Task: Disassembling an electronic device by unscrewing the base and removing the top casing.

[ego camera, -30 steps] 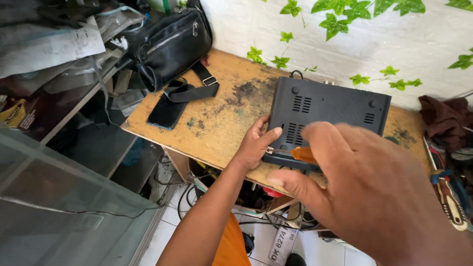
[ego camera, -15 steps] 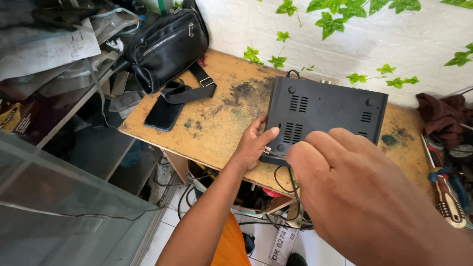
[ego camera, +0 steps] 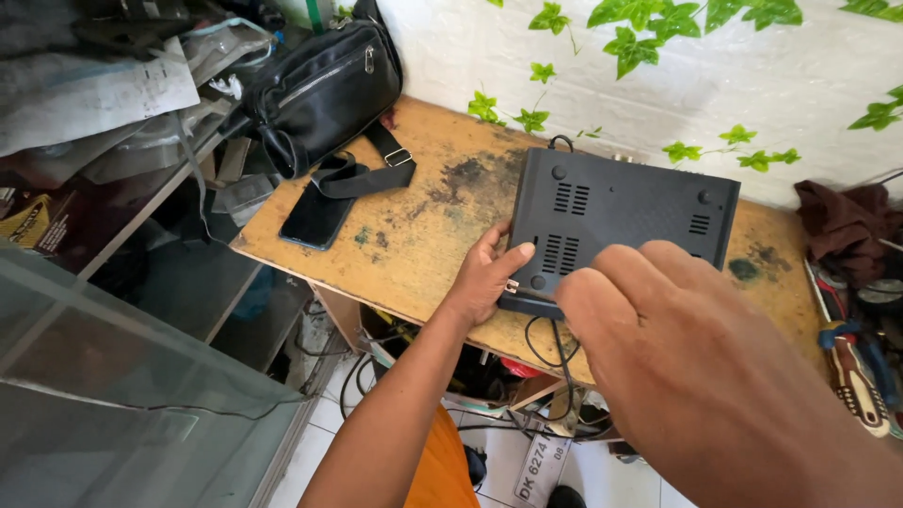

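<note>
Black box [ego camera: 621, 221] lying upside down on table [ego camera: 414, 245], casing not opened, steadied at near corner by left hand [ego camera: 484, 277] pressing flat; right hand [ego camera: 696, 367] close above, grip impossible to tell.

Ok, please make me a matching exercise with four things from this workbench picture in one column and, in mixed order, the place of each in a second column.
Things:
1. black shoulder bag
2. dark phone
3. black electronics box
4. brown cloth

Places:
A. lying flat below the bag's strap
B. far right, against the wall
C. back left corner of the wooden table
D. under the left hand, at the table's front edge

Pairs: 1-C, 2-A, 3-D, 4-B
</note>
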